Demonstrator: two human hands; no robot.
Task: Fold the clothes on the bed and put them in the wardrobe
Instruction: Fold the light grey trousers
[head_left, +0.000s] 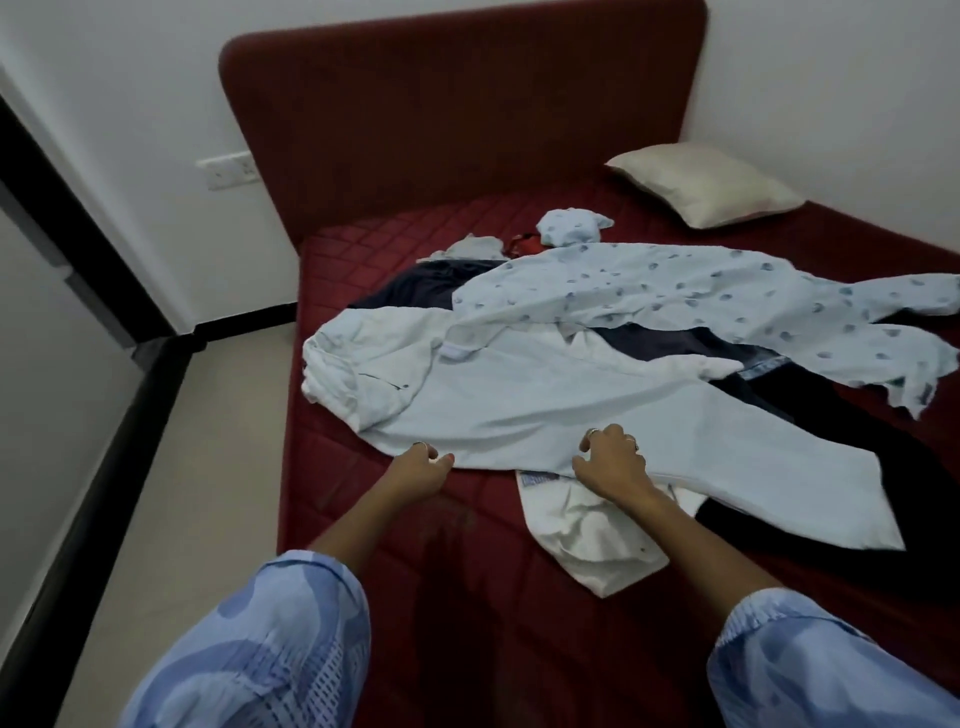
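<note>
Two bare forearms reach forward from loose blue sleeves pushed up near the elbows. The left hand (423, 470) lies palm down with fingers curled, thumb and forefinger pinched together. The right hand (613, 460), just to its right and slightly farther, is palm down with fingers bent, rings on several fingers.
</note>
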